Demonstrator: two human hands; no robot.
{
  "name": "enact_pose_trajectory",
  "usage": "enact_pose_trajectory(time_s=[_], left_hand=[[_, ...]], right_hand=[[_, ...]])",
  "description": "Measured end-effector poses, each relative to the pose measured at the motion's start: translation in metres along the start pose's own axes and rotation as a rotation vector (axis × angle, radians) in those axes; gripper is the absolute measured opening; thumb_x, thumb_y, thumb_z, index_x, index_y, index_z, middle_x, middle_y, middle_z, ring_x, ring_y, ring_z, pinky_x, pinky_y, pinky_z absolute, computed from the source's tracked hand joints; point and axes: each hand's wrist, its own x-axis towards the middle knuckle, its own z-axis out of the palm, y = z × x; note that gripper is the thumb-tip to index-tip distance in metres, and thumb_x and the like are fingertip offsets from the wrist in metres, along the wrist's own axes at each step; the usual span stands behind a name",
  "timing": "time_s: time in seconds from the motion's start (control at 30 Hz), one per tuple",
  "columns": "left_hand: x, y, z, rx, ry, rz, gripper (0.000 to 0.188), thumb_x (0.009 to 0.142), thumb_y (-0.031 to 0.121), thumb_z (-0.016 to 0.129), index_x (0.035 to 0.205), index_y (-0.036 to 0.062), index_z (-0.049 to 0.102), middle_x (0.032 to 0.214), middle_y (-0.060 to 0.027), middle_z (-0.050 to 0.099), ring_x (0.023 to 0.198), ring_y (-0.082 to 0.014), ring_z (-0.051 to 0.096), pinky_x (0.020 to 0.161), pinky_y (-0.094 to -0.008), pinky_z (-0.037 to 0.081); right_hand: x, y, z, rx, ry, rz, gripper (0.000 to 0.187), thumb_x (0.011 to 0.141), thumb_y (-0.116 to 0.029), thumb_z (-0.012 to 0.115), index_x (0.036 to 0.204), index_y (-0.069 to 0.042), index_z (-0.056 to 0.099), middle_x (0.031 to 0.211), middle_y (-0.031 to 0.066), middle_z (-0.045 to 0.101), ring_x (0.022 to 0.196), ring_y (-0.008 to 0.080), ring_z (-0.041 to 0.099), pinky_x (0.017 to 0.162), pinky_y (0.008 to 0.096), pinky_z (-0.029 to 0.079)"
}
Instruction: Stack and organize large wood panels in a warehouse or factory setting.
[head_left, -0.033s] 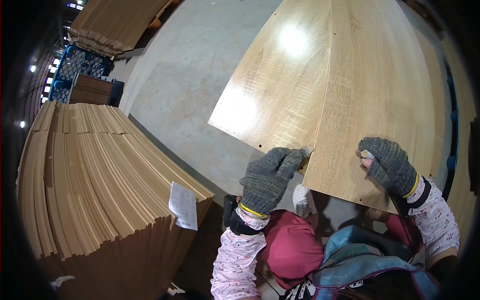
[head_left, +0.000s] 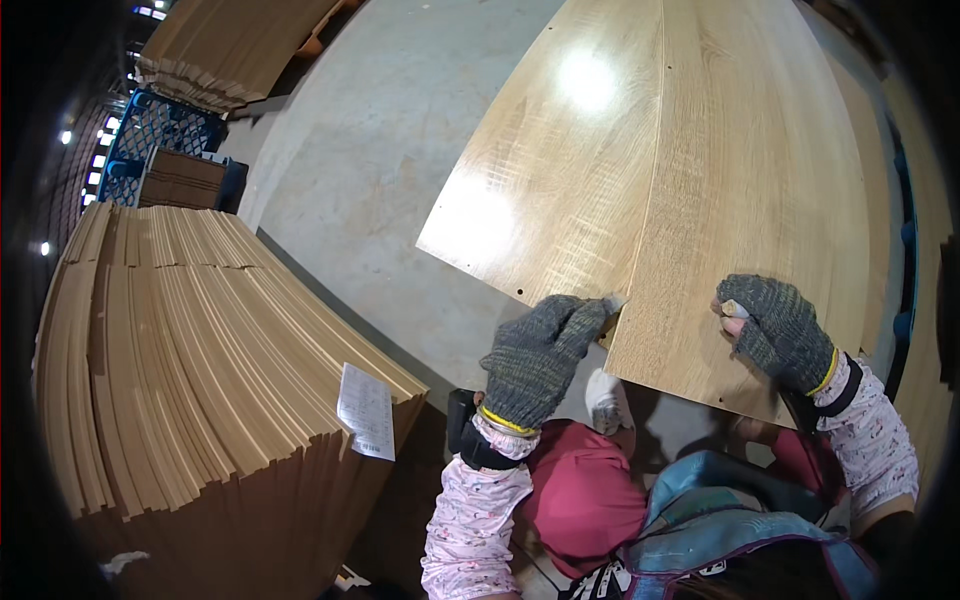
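Two pale wood-grain panels lie side by side in front of me, a left panel (head_left: 560, 170) and a right panel (head_left: 750, 190), with a seam between them. My left hand (head_left: 540, 355), in a grey knitted glove, grips the left panel's near edge beside the seam. Its fingertips sit at the right panel's near left corner. Over the near part of the right panel is my right hand (head_left: 780, 330), in a matching glove, with its fingers curled in. A bare fingertip and a whitish bit show there; what the fingers hold, if anything, cannot be made out.
At left stands a tall stack of brown cardboard sheets (head_left: 190, 350), with a printed paper slip (head_left: 366, 410) on its near corner. Farther back are a blue mesh crate (head_left: 165, 125) and another cardboard stack (head_left: 230, 45). Grey floor (head_left: 370, 150) runs between stack and panels.
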Motion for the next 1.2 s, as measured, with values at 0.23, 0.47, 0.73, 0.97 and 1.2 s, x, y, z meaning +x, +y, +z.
enact_pose_trajectory(time_s=[0.23, 0.47, 0.73, 0.97, 1.2], left_hand=[[0.006, 0.011, -0.002, 0.1, -0.057, -0.125, 0.023, 0.086, 0.029, 0.061, 0.089, 0.007, 0.066, 0.068, -0.0058, 0.061, 0.056, -0.0126, 0.057, 0.053, -0.0261, 0.046], [0.011, 0.017, 0.004, 0.221, -0.011, -0.115, 0.026, 0.085, 0.032, 0.062, 0.084, 0.0064, 0.065, 0.068, -0.0088, 0.063, 0.059, -0.0182, 0.062, 0.055, -0.0304, 0.047], [0.011, 0.001, -0.001, 0.228, -0.129, -0.249, 0.025, 0.086, 0.018, 0.052, 0.109, 0.0172, 0.061, 0.091, -0.0057, 0.059, 0.073, -0.0262, 0.061, 0.063, -0.0358, 0.05], [0.014, -0.007, -0.001, -0.01, -0.168, -0.262, 0.021, 0.086, 0.026, 0.054, 0.096, 0.01, 0.062, 0.076, -0.0073, 0.059, 0.063, -0.0192, 0.057, 0.055, -0.0325, 0.046], [0.025, 0.008, -0.013, 0.019, -0.206, -0.215, 0.034, 0.086, 0.037, 0.059, 0.083, 0.004, 0.065, 0.058, -0.0063, 0.057, 0.049, -0.0108, 0.052, 0.047, -0.0276, 0.042]], right_hand=[[0.001, 0.002, 0.001, 0.055, -0.034, 0.049, 0.023, 0.077, -0.011, 0.064, 0.099, -0.002, 0.061, 0.097, 0.0144, 0.063, 0.086, 0.0303, 0.062, 0.074, 0.037, 0.05], [-0.004, 0.007, 0.005, 0.005, 0.051, -0.037, 0.029, 0.078, -0.013, 0.065, 0.104, -0.001, 0.059, 0.093, 0.0149, 0.064, 0.083, 0.0295, 0.063, 0.072, 0.037, 0.05], [-0.006, 0.006, 0.007, 0.063, 0.073, -0.027, 0.027, 0.079, -0.011, 0.065, 0.104, -0.001, 0.06, 0.093, 0.0147, 0.064, 0.083, 0.0272, 0.063, 0.073, 0.0355, 0.05], [-0.004, 0.004, 0.007, 0.056, 0.086, -0.045, 0.022, 0.081, -0.01, 0.063, 0.101, -0.001, 0.061, 0.097, 0.0141, 0.063, 0.085, 0.0273, 0.062, 0.075, 0.0353, 0.05], [-0.005, 0.01, 0.007, -0.014, 0.106, -0.13, 0.024, 0.081, -0.011, 0.064, 0.102, -0.001, 0.061, 0.098, 0.0149, 0.063, 0.086, 0.028, 0.062, 0.075, 0.0357, 0.05]])
